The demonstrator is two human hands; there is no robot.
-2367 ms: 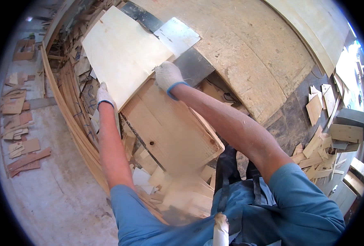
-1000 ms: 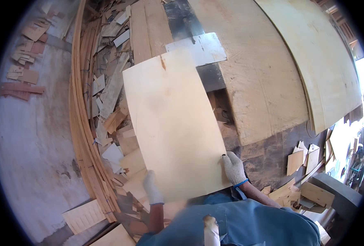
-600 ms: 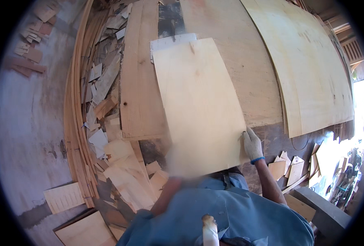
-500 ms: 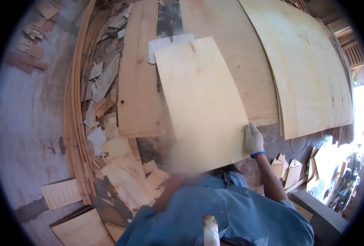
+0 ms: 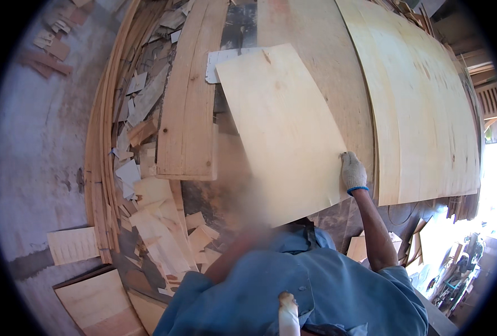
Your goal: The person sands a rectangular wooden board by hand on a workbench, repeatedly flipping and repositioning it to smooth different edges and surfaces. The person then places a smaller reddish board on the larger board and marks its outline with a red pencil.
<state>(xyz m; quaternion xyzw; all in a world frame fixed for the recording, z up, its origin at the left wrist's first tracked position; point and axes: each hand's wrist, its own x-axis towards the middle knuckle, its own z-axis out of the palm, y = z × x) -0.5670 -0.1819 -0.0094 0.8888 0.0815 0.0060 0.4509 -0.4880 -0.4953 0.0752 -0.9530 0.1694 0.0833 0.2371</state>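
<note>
My right hand [image 5: 353,171], in a pale knitted glove with a blue cuff, grips the right edge of a thin, light wood veneer sheet [image 5: 287,123] near its lower right corner. The sheet slants away from my body, and its far end overlaps a white flat plate [image 5: 217,66]. At the sheet's lower left, a hazy patch hides my left hand; only the blurred left forearm shows below it. What those fingers do cannot be made out.
Planks [image 5: 187,112] lie left of the sheet, with wood scraps [image 5: 131,176] and long strips [image 5: 104,112] beyond. A large veneer stack [image 5: 422,112] lies to the right. A charred-tipped cigarette [image 5: 288,316] juts in below. Loose boards [image 5: 100,302] rest at lower left.
My right hand has moved a little up and to the right, still holding the sheet's edge. The sheet has shifted slightly with it. The whole view has turned a little.
</note>
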